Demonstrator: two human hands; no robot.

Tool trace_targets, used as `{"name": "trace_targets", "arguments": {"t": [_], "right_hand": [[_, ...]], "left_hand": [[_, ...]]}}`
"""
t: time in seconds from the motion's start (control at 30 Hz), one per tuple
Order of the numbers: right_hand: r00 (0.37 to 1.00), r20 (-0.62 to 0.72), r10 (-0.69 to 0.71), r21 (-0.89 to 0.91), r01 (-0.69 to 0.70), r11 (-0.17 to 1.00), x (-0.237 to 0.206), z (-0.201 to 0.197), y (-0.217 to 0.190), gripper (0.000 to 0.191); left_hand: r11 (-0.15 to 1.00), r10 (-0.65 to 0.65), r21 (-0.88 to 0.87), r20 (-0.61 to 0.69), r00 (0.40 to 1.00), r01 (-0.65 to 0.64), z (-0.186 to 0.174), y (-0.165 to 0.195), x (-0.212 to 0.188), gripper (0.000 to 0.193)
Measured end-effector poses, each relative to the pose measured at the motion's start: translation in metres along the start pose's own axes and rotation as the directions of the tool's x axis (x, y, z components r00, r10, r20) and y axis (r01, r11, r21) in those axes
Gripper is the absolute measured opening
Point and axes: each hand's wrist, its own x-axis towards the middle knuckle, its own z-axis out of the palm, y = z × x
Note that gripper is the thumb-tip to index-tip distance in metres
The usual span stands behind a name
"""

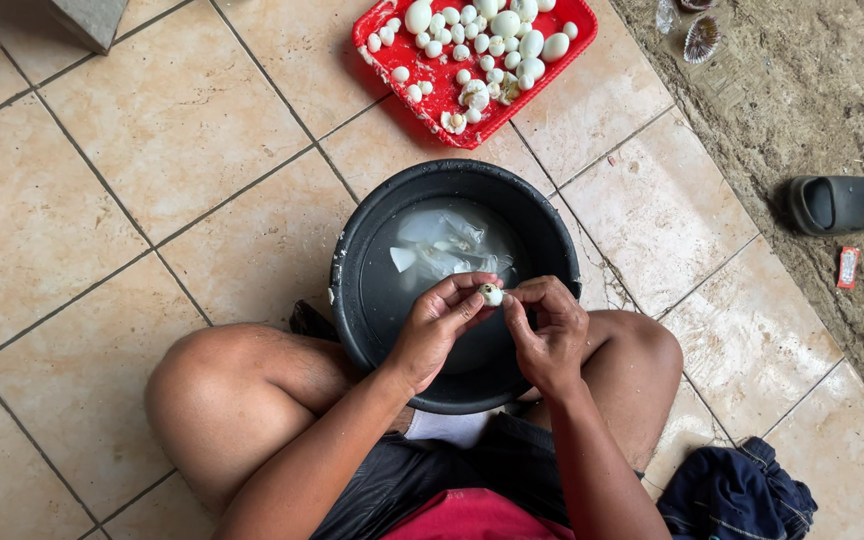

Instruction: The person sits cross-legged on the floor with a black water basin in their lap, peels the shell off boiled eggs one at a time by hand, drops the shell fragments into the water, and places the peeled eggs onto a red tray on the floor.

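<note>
Small pale egg (491, 294), pinched between fingertips of left hand (435, 325) and right hand (550, 330), held over water-filled black basin (352, 250) seemingly so shell bits drop in; red tray (372, 30) of peeled eggs beyond

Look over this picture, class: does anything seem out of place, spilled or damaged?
Yes. On the bare ground beside the tiles lie a single dark sandal, with no partner in view, and a small red wrapper, like litter. On the red tray, a few eggs near the front edge look cracked or half-peeled, unlike the smooth whole ones.
</note>
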Motion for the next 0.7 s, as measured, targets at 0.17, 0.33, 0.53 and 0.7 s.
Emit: {"name": "trace_targets", "arguments": {"t": [0.17, 0.33, 0.53, 0.7], "right_hand": [[0.997, 0.04, 0.065, 0.117, -0.07, 0.991, 0.0, 0.001, 0.008, 0.002], [0.999, 0.049, 0.013, 0.096, -0.018, 0.995, -0.002, 0.003, 0.009, 0.003], [0.997, -0.057, 0.048, 0.114, -0.041, 0.993, -0.002, 0.009, 0.011, 0.003], [0.985, -0.152, 0.084, 0.071, -0.074, 0.995, 0.005, 0.013, 0.005, 0.006]], "left_hand": [[0.991, -0.058, 0.118, -0.025, 0.998, 0.061, 0.005, 0.005, -0.003, 0.037], [0.971, 0.087, 0.219, 0.045, 0.995, -0.095, 0.002, -0.005, -0.001, 0.034], [0.986, 0.131, 0.097, 0.034, 0.991, -0.134, -0.003, -0.009, 0.004, 0.03], [0.989, 0.145, -0.003, 0.031, 0.989, -0.145, -0.001, 0.006, -0.002, 0.027]]}}
